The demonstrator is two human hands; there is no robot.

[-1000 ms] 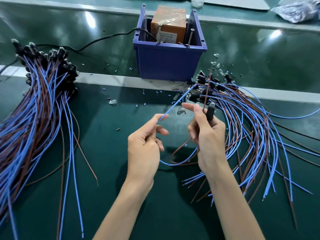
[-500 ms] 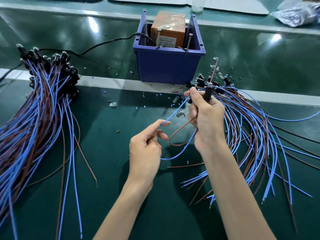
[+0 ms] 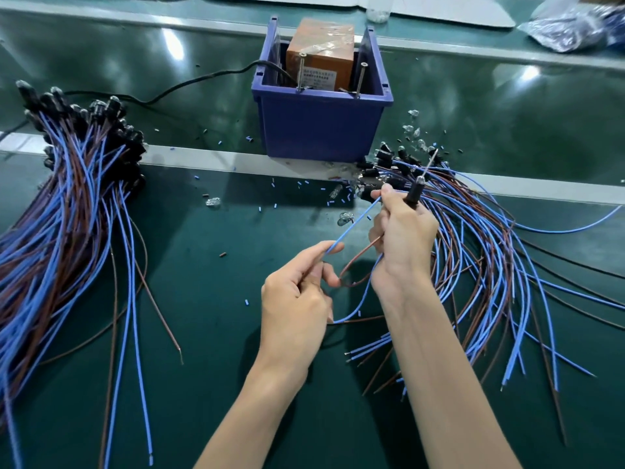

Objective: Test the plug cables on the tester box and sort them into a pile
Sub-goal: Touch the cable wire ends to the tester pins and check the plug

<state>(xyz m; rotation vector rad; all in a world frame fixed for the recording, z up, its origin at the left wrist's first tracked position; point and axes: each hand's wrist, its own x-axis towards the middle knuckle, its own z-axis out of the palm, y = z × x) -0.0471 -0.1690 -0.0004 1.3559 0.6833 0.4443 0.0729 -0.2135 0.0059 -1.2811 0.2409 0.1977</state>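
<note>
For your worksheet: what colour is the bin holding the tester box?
The bin is blue, seen in the head view.

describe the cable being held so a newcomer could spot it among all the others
Find the blue bin at the back of the green bench; just in front, to its right, the right hand grips a black plug end-up. Its blue wire runs down to the left hand, which pinches it. Unlike the left pile and right pile, this one is held off the bench.

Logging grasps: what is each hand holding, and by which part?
The right hand grips a cable by its black plug; the left hand pinches its blue wire partway along.
</note>
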